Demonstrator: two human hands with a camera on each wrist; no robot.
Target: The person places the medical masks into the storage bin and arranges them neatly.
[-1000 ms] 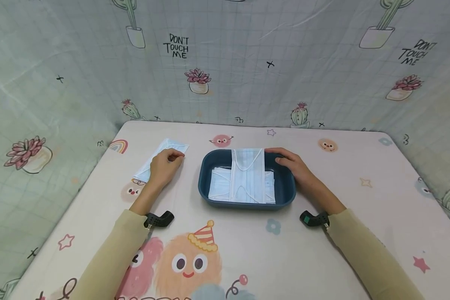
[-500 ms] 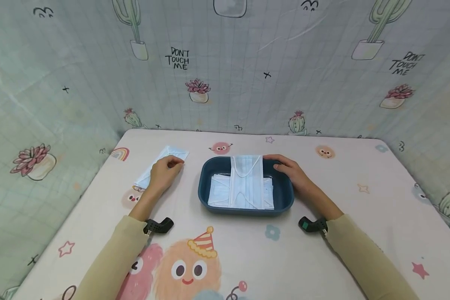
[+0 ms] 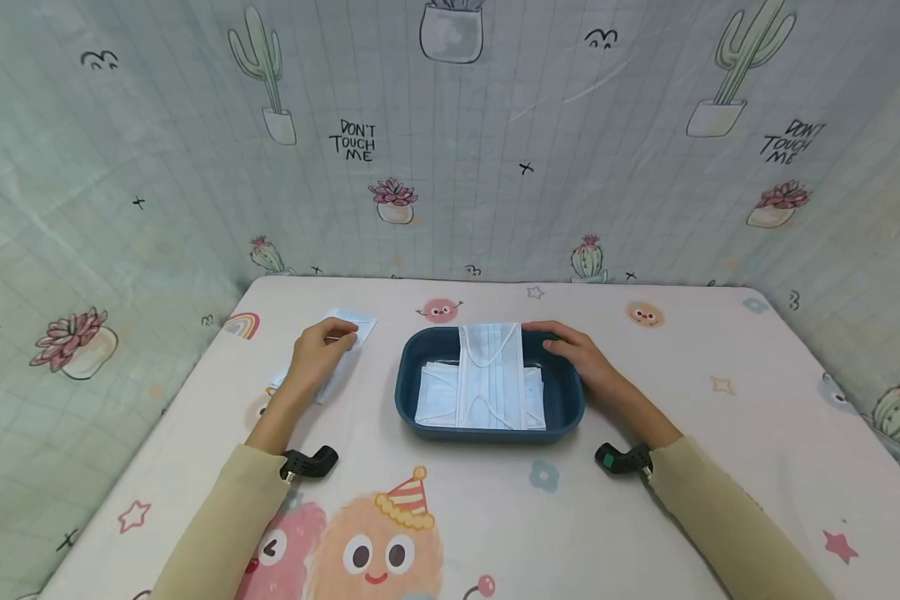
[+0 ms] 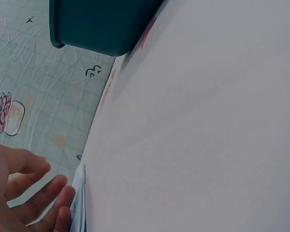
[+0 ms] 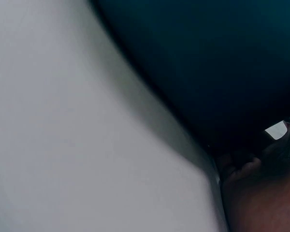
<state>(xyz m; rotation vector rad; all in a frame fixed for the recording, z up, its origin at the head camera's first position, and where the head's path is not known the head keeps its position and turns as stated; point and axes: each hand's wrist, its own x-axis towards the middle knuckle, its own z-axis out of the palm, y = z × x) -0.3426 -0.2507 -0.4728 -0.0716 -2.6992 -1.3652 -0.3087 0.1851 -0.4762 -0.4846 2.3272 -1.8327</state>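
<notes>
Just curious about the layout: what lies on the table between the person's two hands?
In the head view, the dark blue tray of face masks sits between the left hand and right hand.

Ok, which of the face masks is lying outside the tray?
The mask under the left hand, flat on the table left of the blue tray. The others are stacked inside the tray, the top one draped over its far rim.

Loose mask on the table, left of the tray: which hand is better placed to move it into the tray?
Left, probably. The left hand already rests on the loose mask, fingers curled at its edge. The right hand is on the far side, resting on the tray rim.
</notes>
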